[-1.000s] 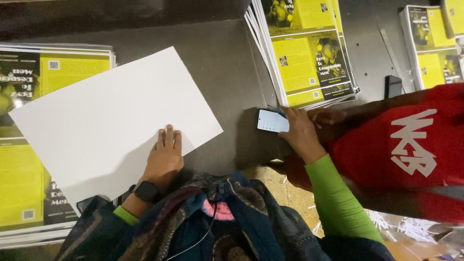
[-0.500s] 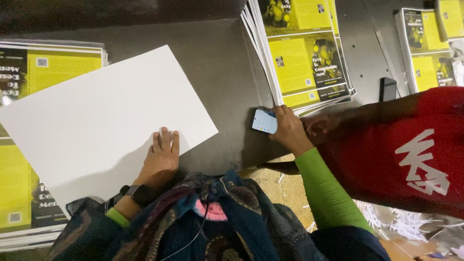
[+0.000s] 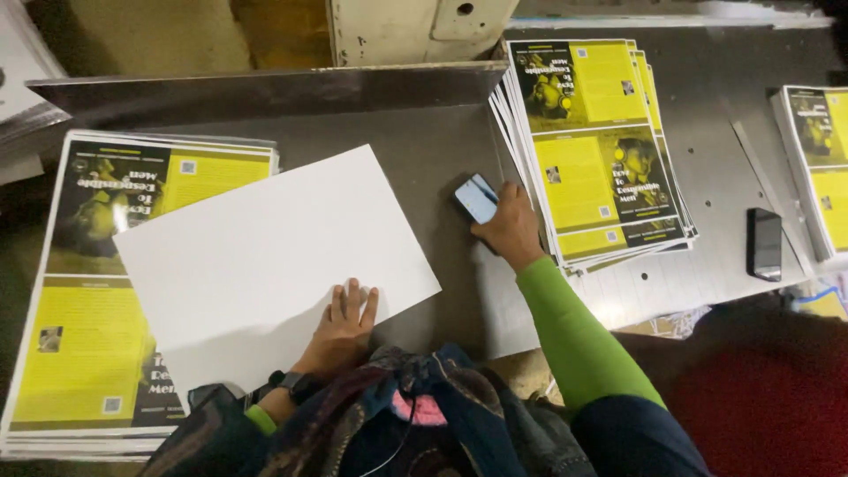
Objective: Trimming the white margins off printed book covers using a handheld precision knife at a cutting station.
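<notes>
Left hand (image 3: 340, 331): laid flat on the white sheet (image 3: 265, 265), fingers (image 3: 353, 300) spread and released, nothing grasped.
Right hand (image 3: 511, 228): fingers closed around a phone (image 3: 477, 198) at the left edge of the right-hand stack of posters (image 3: 601, 150).
White sheet: lying tilted on the grey surface (image 3: 424, 150), partly overlapping the left stack of posters (image 3: 97, 291).
Second phone (image 3: 764, 243): dark, lying alone on the surface, well apart from both hands.

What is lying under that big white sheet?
The white sheet partly covers a stack of yellow and black posters, and its right part lies on the grey metal table. The left hand presses its near edge. The covered poster area is hidden.
</notes>
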